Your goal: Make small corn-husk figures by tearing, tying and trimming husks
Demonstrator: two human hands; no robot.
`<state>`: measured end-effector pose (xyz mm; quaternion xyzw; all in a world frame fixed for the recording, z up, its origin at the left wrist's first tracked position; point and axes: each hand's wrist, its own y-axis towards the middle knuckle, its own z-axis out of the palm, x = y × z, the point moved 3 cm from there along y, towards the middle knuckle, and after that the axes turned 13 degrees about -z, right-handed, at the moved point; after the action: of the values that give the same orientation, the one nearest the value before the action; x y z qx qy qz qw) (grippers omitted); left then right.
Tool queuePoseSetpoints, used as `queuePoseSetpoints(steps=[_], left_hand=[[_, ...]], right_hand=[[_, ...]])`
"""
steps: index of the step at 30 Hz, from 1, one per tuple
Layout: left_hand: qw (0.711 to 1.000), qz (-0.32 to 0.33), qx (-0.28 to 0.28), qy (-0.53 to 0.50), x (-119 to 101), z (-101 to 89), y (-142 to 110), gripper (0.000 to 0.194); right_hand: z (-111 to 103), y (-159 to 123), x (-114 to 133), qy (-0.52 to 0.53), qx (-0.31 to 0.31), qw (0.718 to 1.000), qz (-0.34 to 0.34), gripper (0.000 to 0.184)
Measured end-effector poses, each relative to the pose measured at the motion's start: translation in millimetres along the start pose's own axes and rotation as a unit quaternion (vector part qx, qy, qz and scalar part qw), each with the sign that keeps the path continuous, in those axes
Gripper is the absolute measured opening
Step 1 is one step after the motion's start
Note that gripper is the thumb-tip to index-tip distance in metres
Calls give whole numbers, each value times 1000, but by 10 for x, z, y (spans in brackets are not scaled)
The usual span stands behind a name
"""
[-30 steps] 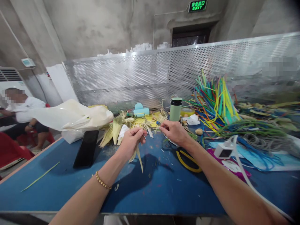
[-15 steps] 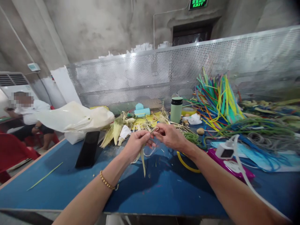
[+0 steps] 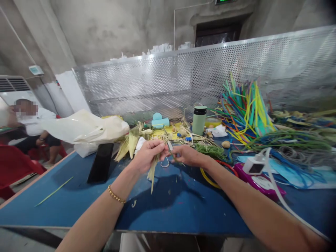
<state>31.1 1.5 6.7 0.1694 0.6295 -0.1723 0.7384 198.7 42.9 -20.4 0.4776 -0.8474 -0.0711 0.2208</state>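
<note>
Head view: a pale husk [image 3: 151, 177] hangs above the middle of the desk [image 3: 91, 206], its upper end in the left hand [image 3: 147, 154], whose grip is pinched around it. The right hand [image 3: 189, 154] is just beside, fingertips bent together on a thin green strand [image 3: 171, 151]. Beyond the hands lies a heap of dry scraps [image 3: 185, 132], with loose husks [image 3: 133, 142] at its left end. Behind the right hand stands a green flask [image 3: 199, 123], upright and capped, so its contents are hidden. A blue cylinder [image 3: 160, 123] lies on its side behind the scraps; what it holds cannot be told. To the left, a white bag [image 3: 86, 127] slumps beside a phone [image 3: 100, 163], its inside out of sight. To the right are a green coil [image 3: 210, 151], a purple power strip [image 3: 262, 184] with a white plug [image 3: 253, 164] on it, and a bundle of coloured strips [image 3: 246, 112] near the mesh panel [image 3: 147, 87].
</note>
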Motion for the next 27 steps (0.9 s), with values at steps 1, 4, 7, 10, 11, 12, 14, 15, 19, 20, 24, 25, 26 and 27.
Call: queuePoseSetpoints(steps=[1,4,7,10,11,12,14,15,19,20,24,25,26,27], left_hand=[[1000,1,17,0,-2,20,-13,24],[999,4,52,-2,3,52,-36,24],[999,5,41,-3,7,32,-31,24],[1000,-6,22,-5,22,13,-8,25],[1000,-12,15,-7,32,9,2,26],[1000,-18,5,-11,44,5,13,26],[999,-31,-20,-22,72,-10,36,26],[998,-36,-32,-31,85,-19,47,26],[994,-50,-43,-84,108,-36,73,23],[993,-52,-40,-98,105,-35,74,23],[990,-66,-43,-120,102,-38,75,25],[990,-70,-46,-117,110,-44,78,25],[990,-74,-48,-112,120,-50,83,26],[990,-75,-52,-106,133,-58,90,27]], right_hand=[[79,27,45,-9,29,999,-15,22],[247,114,193,-77,56,995,-27,18],[210,179,212,-170,47,984,-7,17],[-126,147,31,-247,-50,965,67,20],[-266,110,-46,-261,-90,957,89,21],[-382,68,-123,-262,-101,954,109,21],[-583,-51,-256,-277,-146,924,221,29],[-635,-93,-271,-268,-166,917,245,32],[-537,-58,-23,-35,-222,967,119,25],[-460,-19,74,62,-206,973,83,26],[-236,79,376,235,-156,959,38,25],[-209,81,403,240,-151,958,56,24],[-199,75,419,225,-152,960,71,23],[-203,66,429,192,-156,966,80,22]])
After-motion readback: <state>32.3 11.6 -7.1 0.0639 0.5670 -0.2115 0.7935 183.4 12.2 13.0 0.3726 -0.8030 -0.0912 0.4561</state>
